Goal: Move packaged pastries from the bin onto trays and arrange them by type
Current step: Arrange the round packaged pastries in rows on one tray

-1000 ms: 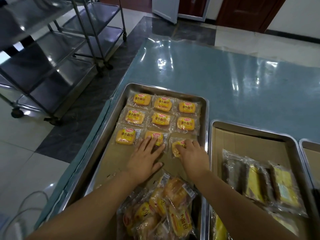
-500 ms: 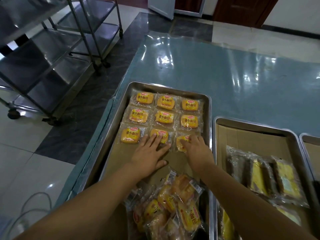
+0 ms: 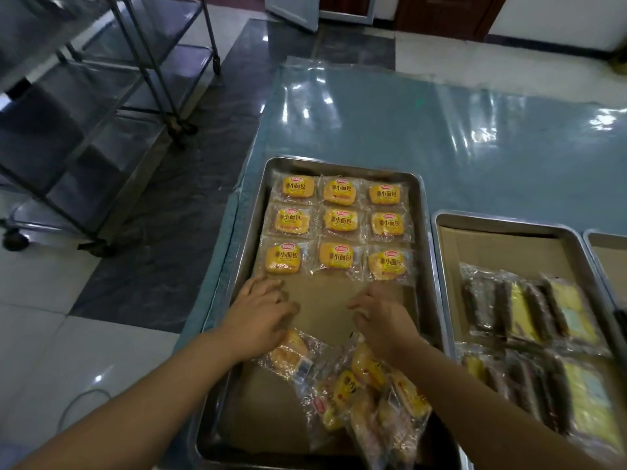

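Note:
A steel tray (image 3: 339,163) lined with cardboard holds yellow small-bread packets (image 3: 339,220) laid flat in three neat rows at its far end. At the tray's near end lies a loose pile of the same packets (image 3: 373,398). One packet (image 3: 293,356) lies apart at the pile's left. My left hand (image 3: 261,317) hovers over that packet, its loosely curled fingers on the bare cardboard beyond it. Above the pile's far edge, my right hand (image 3: 381,317) has its fingers curled down and holds nothing that I can see.
A second lined tray (image 3: 502,220) on the right holds brown and yellow cake packets (image 3: 529,310). The corner of a third tray (image 3: 607,236) shows at the far right. The trays stand on a blue-grey plastic-covered table (image 3: 441,130). Steel wheeled racks (image 3: 101,96) stand on the floor, left.
Both hands have pulled back from the nearest row of packets toward the loose pile. The third row now lies uncovered and straight. The camera has tilted.

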### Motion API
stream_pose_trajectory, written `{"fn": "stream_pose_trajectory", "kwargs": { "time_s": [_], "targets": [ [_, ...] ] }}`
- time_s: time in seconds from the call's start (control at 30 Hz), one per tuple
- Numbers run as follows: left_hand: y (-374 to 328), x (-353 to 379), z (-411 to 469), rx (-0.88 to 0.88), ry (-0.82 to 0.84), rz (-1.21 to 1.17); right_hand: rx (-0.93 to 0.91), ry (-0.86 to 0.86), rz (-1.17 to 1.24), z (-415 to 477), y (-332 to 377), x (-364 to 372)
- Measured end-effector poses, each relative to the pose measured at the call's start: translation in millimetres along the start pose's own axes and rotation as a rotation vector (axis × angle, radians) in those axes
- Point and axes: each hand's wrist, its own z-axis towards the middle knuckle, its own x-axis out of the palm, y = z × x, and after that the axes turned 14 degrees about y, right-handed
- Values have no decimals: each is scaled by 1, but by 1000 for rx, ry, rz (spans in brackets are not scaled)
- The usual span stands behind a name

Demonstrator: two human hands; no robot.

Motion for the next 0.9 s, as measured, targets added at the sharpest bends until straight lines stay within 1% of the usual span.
{"fn": "stream_pose_trajectory", "kwargs": {
  "time_s": [0.07,0.13,0.27,0.33,0.4,0.47,0.53,0.6,0.63,0.8,0.87,0.9],
  "targets": [
    [1,5,-5,73,41,-13,39,13,4,-3,3,6],
    [1,8,-8,100,134,2,81,28,-7,-6,4,9],
    [3,6,-9,27,177,2,182,103,-21,-12,7,11],
    [5,-1,-10,3,175,-62,207,128,-13,-17,9,14],
    [7,-13,-10,-28,94,-192,228,133,4,-20,10,16],
    [10,-25,-10,-90,-41,-353,246,132,18,-21,11,17],
    [12,-31,-10,-157,-185,-404,261,128,16,-21,13,18],
    [15,-30,-11,-169,-259,-318,272,119,7,-20,14,19],
    [16,-25,-13,-155,-261,-267,273,113,5,-20,14,19],
    [23,-3,-24,-13,-128,-66,276,81,-1,-19,14,21],
    [24,-1,-30,58,-154,6,271,78,0,-19,15,22],
    [25,0,-31,65,-165,48,270,84,0,-18,15,22]
  ]
}}
